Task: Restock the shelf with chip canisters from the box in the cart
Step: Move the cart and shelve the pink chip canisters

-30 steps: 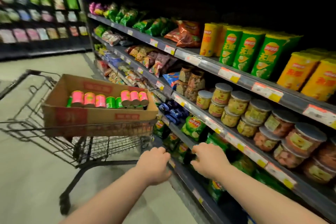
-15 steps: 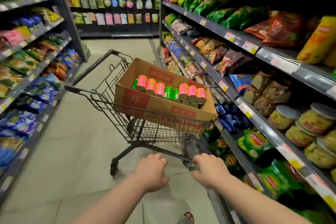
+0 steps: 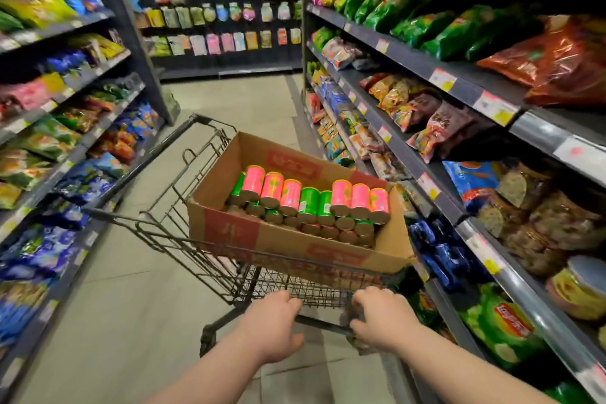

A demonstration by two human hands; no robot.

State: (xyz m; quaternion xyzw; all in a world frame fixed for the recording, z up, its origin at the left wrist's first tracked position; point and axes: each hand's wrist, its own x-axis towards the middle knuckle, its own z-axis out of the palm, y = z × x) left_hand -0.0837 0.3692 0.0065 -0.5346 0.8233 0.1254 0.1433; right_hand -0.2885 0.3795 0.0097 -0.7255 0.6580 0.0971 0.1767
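Head view
Progress: apparently not begun; no canister is in hand, so all the shelving is left.
Left hand (image 3: 275, 326): fingers curled over the cart (image 3: 157, 229) bar (image 3: 323, 325), gripping it.
Right hand (image 3: 380, 321): fingers wrapped round the same bar.
Box (image 3: 278, 239): in the cart, just beyond the fingers, looks full.
Canisters (image 3: 290, 193): lying in the box; top row nine, six pink and three green; lower layers show ends only, uncountable.
Shelf (image 3: 485, 246): just right of the right fingers.
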